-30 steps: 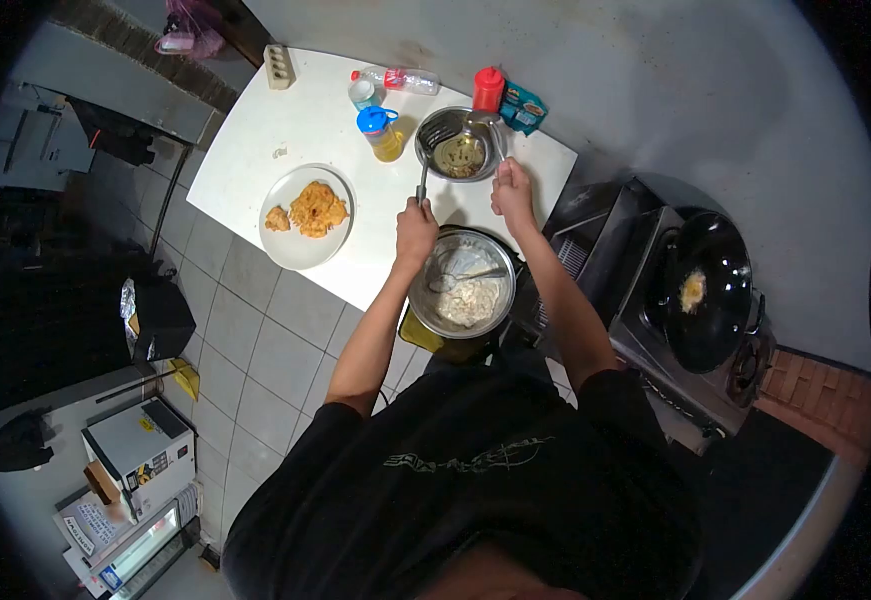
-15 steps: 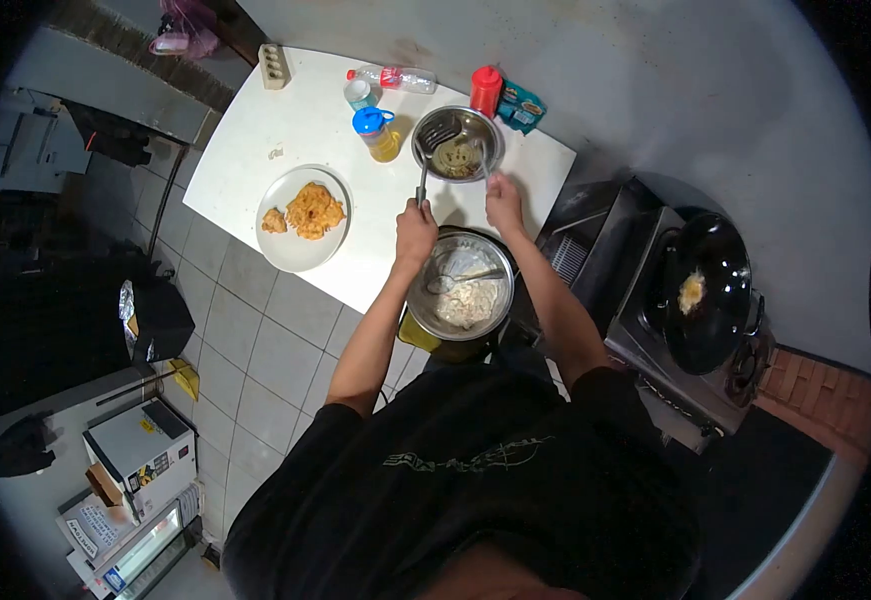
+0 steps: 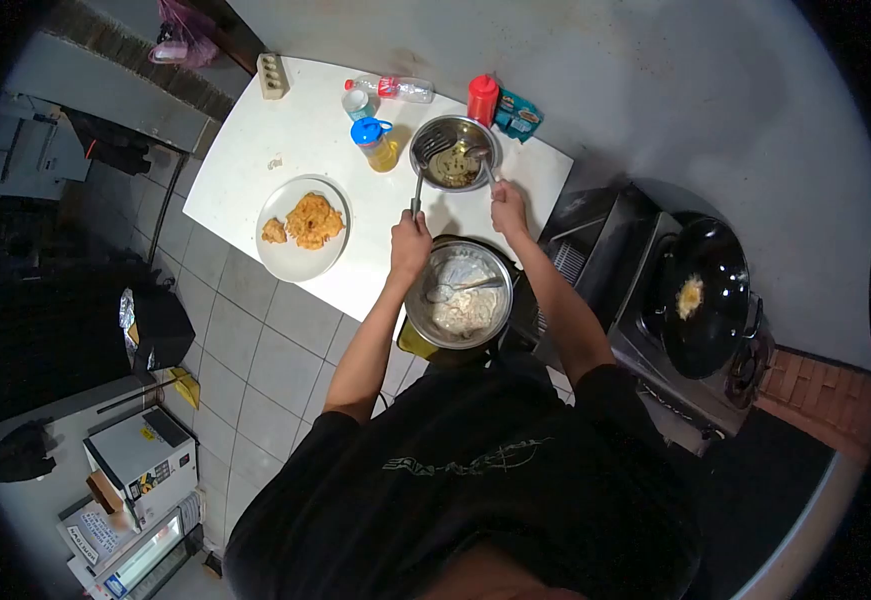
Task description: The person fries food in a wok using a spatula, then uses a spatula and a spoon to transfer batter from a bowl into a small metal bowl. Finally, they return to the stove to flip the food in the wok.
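My left hand [image 3: 410,243] grips the handle of a slotted metal spatula [image 3: 423,165] whose head rests in a small steel bowl [image 3: 455,152] with a dark brownish mix. My right hand [image 3: 507,209] holds a spoon [image 3: 486,165] that reaches into the same bowl from its near right rim. Just in front of my hands stands a larger steel bowl [image 3: 458,293] of white batter with a ladle lying in it.
On the white table [image 3: 305,135] are a plate of fried pieces [image 3: 304,226], an oil bottle with a blue cap [image 3: 373,144], a red sauce bottle [image 3: 481,98] and a lying plastic bottle [image 3: 395,88]. To the right, a black wok [image 3: 701,294] on a stove holds one frying piece.
My right hand has drawn back from the small bowl's right rim toward me, now holding a spoon into the bowl. My left hand stays on the spatula handle.
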### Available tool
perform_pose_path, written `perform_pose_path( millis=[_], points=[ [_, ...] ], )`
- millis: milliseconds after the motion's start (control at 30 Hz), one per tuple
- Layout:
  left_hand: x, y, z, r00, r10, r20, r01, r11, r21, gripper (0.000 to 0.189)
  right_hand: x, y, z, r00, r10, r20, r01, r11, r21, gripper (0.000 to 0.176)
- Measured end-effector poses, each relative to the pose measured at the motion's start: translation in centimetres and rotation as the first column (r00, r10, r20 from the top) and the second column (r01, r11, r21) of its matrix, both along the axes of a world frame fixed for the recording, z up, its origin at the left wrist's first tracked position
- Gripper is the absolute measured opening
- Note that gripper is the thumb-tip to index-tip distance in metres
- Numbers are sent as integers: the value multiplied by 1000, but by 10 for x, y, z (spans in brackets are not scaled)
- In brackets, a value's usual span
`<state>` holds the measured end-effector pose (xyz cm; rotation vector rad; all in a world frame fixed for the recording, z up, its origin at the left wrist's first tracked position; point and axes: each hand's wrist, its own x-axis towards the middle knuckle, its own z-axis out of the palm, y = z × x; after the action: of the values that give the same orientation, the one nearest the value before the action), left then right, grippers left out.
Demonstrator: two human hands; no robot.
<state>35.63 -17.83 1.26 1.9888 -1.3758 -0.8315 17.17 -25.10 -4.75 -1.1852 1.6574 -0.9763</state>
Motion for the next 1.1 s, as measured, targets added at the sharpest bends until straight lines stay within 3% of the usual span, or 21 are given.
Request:
perform_pose_path(
  millis=[267, 333, 367, 433, 467, 533, 567, 633, 667, 733, 767, 833, 967, 1033, 1100],
  points=[
    [1, 4, -2, 1000, -5, 15, 5, 1000, 9, 29, 8, -10, 32, 994, -18, 106, 26, 997, -74, 21],
    [2, 5, -1, 1000, -10, -8, 10, 1000, 4, 29, 8, -6, 23, 999, 32, -9, -29, 969, 245, 22],
    [2, 4, -1, 1000, -11, -7, 11, 1000, -2, 29, 6, -7, 15, 999, 31, -8, -28, 971, 239, 22],
    [4, 6, -1, 1000, -9, 7, 9, 1000, -19, 29, 1, -10, -8, 1000, 18, -11, -17, 996, 91, 18],
    [5, 7, -1, 1000, -2, 6, 2, 1000, -15, 29, 0, -14, -10, 1000, 24, -12, -23, 995, 95, 18],
    [6, 7, 1, 1000, -21, 2, 21, 1000, 2, 28, 1, -19, 11, 999, 15, 52, -18, 999, 44, 13],
    [6, 7, 1, 1000, -24, 3, 24, 1000, 1, 28, 3, -23, 16, 999, 12, 52, -15, 999, 44, 13],
    [6, 8, 0, 999, -32, -1, 32, 999, -22, 28, 6, -32, 14, 981, 16, 195, 16, 986, -165, 21],
    [6, 9, 0, 1000, -31, 0, 31, 999, -24, 28, 6, -31, 13, 980, 18, 196, 15, 986, -167, 21],
    [7, 9, -1, 999, -39, 25, 40, 999, -22, 28, 2, -23, 10, 991, 100, 94, -103, 994, 22, 22],
    [6, 10, -1, 999, -39, 23, 40, 999, -26, 28, -3, -21, 9, 991, 101, 92, -103, 995, 18, 22],
    [8, 11, -2, 999, -35, -4, 35, 999, -21, 28, -7, -13, 32, 990, 102, -96, -80, 975, 207, 21],
    [8, 15, 4, 999, -44, -29, 43, 999, -32, 28, -4, -8, 34, 989, 104, -102, -77, 969, 235, 21],
    [8, 16, 8, 999, -35, -21, 34, 999, -28, 27, -3, -14, 12, 970, 100, -220, -124, 988, -96, 23],
    [9, 16, 8, 999, -29, -19, 28, 999, -29, 27, -1, -22, 13, 980, 66, -189, -96, 983, -155, 24]
  ],
)
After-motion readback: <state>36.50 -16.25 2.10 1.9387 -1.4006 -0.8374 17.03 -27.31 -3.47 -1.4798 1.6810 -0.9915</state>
